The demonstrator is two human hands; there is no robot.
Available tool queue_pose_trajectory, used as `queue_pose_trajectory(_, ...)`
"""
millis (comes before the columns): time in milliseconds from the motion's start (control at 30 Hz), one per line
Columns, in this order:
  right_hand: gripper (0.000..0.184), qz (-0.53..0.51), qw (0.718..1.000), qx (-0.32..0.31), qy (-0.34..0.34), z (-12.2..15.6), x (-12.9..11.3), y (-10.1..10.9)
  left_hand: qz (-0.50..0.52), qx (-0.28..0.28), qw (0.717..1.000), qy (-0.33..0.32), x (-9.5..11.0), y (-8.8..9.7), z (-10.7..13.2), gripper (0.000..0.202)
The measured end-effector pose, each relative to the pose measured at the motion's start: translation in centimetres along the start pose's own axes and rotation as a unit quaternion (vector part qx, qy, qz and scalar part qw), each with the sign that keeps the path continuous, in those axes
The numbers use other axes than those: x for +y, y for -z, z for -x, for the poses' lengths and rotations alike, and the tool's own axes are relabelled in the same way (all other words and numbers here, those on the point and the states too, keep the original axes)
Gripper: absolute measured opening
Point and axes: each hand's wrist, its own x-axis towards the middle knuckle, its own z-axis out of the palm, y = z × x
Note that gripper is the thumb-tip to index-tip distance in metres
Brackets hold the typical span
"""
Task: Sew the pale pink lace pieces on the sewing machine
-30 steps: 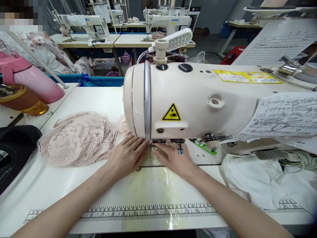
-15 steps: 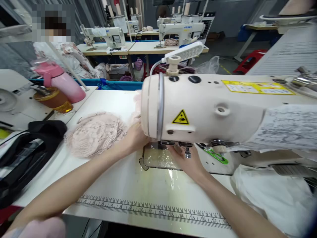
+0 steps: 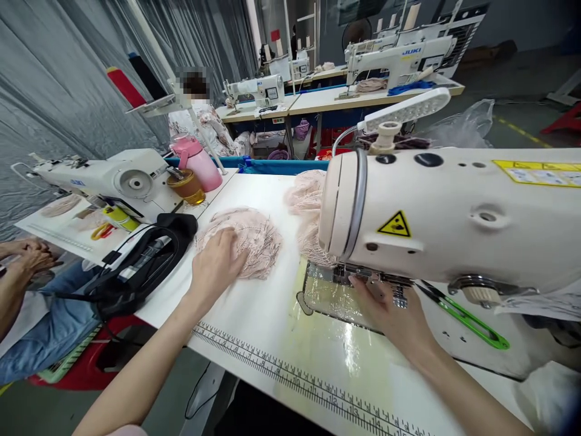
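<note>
My left hand lies over a round bundle of pale pink lace fabric on the white table, thumb apart from the fingers. Beneath the head of a white sewing machine, my right hand reaches in beside the presser foot. Its fingers are apart and partly covered by the metal parts; I see nothing held in them. More pink lace lies behind the needle area, partly hidden by the machine head. To the right of my right hand rests a green-handled thread snipper.
A black strap-like item lies at the table's left edge, near a pink bottle and an amber cup. A ruler strip runs along the front edge. Another person's hands show at far left; someone else sits farther back.
The view has swung left. My left hand has left the area beside the machine head and moved onto the lace bundle. My right hand stays by the presser foot.
</note>
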Motion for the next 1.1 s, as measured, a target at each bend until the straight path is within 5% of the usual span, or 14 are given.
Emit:
queue_pose_trajectory(167, 0.045, 0.017, 1.000, -0.012, -0.018, -0.2, -0.5, 0.0, 0.183, 0.017, 0.979, 0.090, -1.4, 1.1, -0.1, 0.022)
queue_pose_trajectory(367, 0.045, 0.011, 1.000, -0.009, -0.022, -0.2, 0.2, -0.4, 0.218, 0.239, 0.933, 0.158, -3.2, 5.4, -2.4, 0.027)
queue_pose_trajectory(433, 0.045, 0.017, 0.999, -0.010, -0.031, -0.2, 0.5, -0.6, 0.226, 0.264, 0.925, 0.152, -2.5, 7.3, -2.3, 0.032)
queue_pose_trajectory(467, 0.044, 0.017, 0.999, -0.010, -0.032, -0.1, 0.5, -0.6, 0.237, 0.241, 0.931, 0.140, -1.8, 8.2, -2.1, 0.034)
queue_pose_trajectory(567, 0.038, 0.013, 1.000, -0.003, -0.004, -0.1, 0.1, -0.5, 0.280, 0.027, 0.958, 0.051, 1.4, 9.7, -1.1, 0.039)
queue_pose_trajectory(700, 0.031, 0.057, 0.997, 0.016, 0.040, -0.3, -1.1, 0.2, 0.393, -0.279, 0.876, 0.010, 6.7, 7.9, -0.7, 0.049)
queue_pose_trajectory(767, 0.028, 0.086, 0.995, 0.008, 0.041, -0.3, -1.5, 0.4, 0.405, -0.378, 0.831, -0.040, 9.0, 5.5, -1.0, 0.047)
queue_pose_trajectory(833, 0.028, 0.097, 0.994, 0.021, 0.044, -0.3, -1.7, 0.5, 0.394, -0.436, 0.804, -0.093, 10.6, 3.1, -1.3, 0.042)
queue_pose_trajectory(967, 0.030, 0.081, 0.995, 0.027, 0.046, -0.3, -1.7, 0.6, 0.386, -0.424, 0.799, -0.184, 11.1, -0.1, -1.4, 0.031)
queue_pose_trajectory(1100, 0.031, 0.074, 0.992, -0.047, 0.093, -0.1, -2.0, 1.1, 0.435, -0.396, 0.797, -0.138, 10.4, -1.3, -0.5, 0.027)
